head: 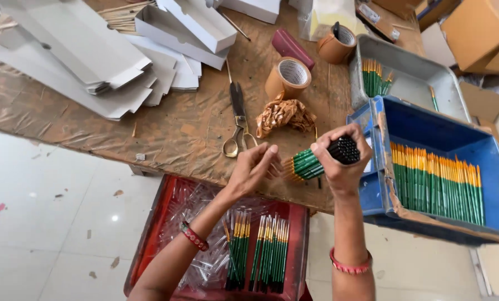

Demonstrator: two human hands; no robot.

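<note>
Green paintbrush bundle (311, 163) clamped in right hand (341, 161) above table's (165, 128) front edge. Left hand (255, 167) pinched shut just beside bundle's bristle end. Blue crate (383, 189) of brushes at right edge.

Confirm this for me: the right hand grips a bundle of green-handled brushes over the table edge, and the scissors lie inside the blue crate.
Not quite. The right hand does grip the bundle of green-handled brushes at the table edge, but the scissors lie on the brown table, left of the blue crate, not inside it. The head view shows this.
</note>
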